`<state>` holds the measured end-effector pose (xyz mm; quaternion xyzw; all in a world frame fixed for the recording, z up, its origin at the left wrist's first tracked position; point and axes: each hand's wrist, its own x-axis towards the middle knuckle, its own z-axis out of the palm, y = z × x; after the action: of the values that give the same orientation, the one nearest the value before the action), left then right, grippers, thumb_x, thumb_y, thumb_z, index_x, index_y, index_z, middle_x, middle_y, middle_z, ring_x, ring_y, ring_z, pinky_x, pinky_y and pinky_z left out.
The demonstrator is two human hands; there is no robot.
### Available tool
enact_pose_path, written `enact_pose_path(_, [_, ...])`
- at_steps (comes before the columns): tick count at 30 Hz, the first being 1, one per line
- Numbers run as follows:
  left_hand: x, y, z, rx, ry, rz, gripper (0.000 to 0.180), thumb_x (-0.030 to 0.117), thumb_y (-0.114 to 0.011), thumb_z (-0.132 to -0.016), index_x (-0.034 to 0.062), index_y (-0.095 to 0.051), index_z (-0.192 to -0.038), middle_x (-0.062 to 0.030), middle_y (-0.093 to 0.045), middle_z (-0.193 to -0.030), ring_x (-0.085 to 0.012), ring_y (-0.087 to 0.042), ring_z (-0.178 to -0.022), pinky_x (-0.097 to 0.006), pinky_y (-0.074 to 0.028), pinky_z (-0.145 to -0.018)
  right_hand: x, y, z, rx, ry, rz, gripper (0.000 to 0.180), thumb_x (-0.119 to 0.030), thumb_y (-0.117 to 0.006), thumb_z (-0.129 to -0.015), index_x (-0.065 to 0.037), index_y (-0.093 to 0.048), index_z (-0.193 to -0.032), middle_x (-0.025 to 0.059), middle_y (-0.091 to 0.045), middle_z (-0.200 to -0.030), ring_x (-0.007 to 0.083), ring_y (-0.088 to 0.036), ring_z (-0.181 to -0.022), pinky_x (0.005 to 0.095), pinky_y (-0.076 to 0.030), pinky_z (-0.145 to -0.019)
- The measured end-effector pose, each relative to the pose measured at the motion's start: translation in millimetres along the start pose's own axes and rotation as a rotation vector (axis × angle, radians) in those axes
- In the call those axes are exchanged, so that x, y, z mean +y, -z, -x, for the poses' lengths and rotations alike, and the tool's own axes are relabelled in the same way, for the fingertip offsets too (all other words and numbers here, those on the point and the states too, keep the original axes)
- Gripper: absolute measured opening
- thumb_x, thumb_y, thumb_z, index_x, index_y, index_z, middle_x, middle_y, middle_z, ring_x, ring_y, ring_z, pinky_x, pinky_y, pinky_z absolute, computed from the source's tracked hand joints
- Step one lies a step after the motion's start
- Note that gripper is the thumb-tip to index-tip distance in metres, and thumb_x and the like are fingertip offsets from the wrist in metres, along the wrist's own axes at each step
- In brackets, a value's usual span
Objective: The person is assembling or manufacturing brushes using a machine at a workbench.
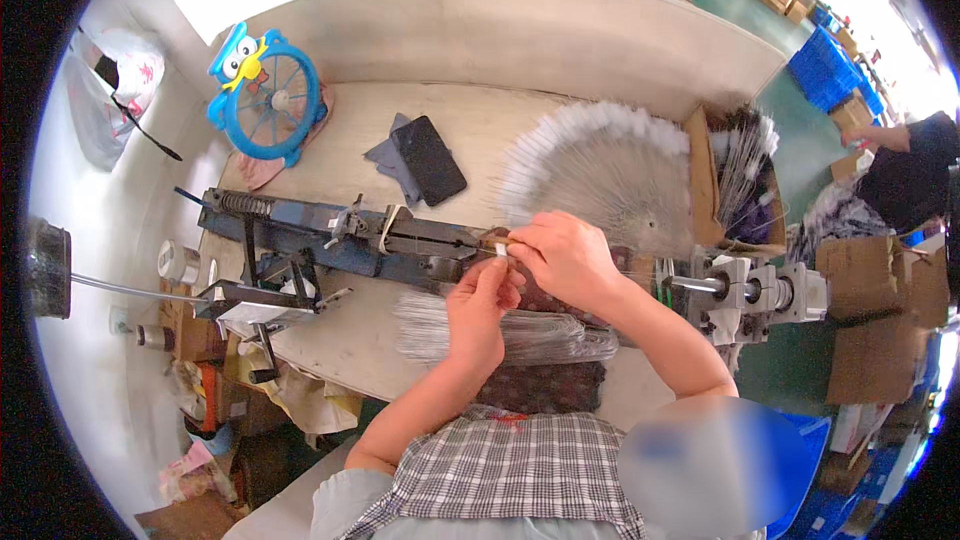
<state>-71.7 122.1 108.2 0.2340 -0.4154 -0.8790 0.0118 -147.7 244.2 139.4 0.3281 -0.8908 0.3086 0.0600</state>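
Note:
My left hand (480, 305) is closed, its thumb and fingers pinching a small white piece (501, 250). Just above and to the right, my right hand (565, 255) is also closed, in a pinch on a thin brownish strip (497, 240) whose kind I cannot make out. Both hands meet at the right end of a long dark metal bench device (340, 240) with a spring and a hand crank (262, 370). Beneath my forearms lies a bundle of thin wires (510, 330) on a dark patterned cloth (540, 387). Beyond my right hand spreads a fan of wire brushes with white fluffy ends (610, 160).
A phone (430, 160) lies on a grey cloth near the table's middle. A blue cartoon fan (270, 100) stands at the back left. To the right are a cardboard box of brushes (705, 180) and a metal shaft machine (755, 287). Another person (905, 175) works farther right.

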Motion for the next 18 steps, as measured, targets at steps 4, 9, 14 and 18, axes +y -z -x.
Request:
enact_pose_path(4, [-2, 8, 3, -0.049, -0.026, -0.019, 0.015, 0.02, -0.058, -0.091, 0.0052, -0.059, -0.09, -0.0039, -0.062, -0.076, -0.0082, -0.05, -0.058, -0.022, -0.041, -0.056, 1, 14, 1, -0.086, -0.011, -0.181, 0.017, -0.023, -0.06, -0.081, -0.009, -0.068, -0.085, 0.0109, -0.062, -0.076, 0.0308, -0.059, -0.078, 0.0408, -0.048, -0.068])
enact_pose_path(9, [1, 9, 2, -0.074, -0.03, -0.171, 0.027, 0.028, -0.051, -0.095, 0.002, -0.06, -0.093, -0.0056, -0.063, -0.077, -0.0107, -0.056, -0.064, -0.023, -0.042, -0.06, 2, 15, -2, -0.164, -0.192, -0.407, 0.018, -0.022, -0.061, -0.08, -0.007, -0.068, -0.087, 0.012, -0.062, -0.075, 0.0311, -0.059, -0.076, 0.0403, -0.047, -0.068])
enact_pose_path(14, [4, 2, -1, -0.082, 0.055, 0.049, 0.037, 0.036, -0.041, -0.098, 0.0018, -0.056, -0.101, -0.007, -0.063, -0.09, -0.0143, -0.061, -0.083, -0.027, -0.045, -0.078, -6, 11, 3, -0.122, -0.2, -0.282, 0.02, -0.023, -0.064, -0.077, -0.007, -0.068, -0.089, 0.0102, -0.062, -0.078, 0.0281, -0.059, -0.077, 0.0394, -0.047, -0.067])
enact_pose_path(18, [-11, 6, -5, -0.046, -0.036, 0.234, 0.036, 0.035, -0.041, -0.097, 0.0032, -0.053, -0.11, -0.0064, -0.062, -0.104, -0.0168, -0.059, -0.093, -0.032, -0.042, -0.087, -22, -10, 9, 0.184, 0.06, 0.032, 0.028, -0.025, -0.07, -0.072, -0.011, -0.066, -0.095, 0.0048, -0.061, -0.084, 0.0246, -0.058, -0.083, 0.0371, -0.046, -0.069])
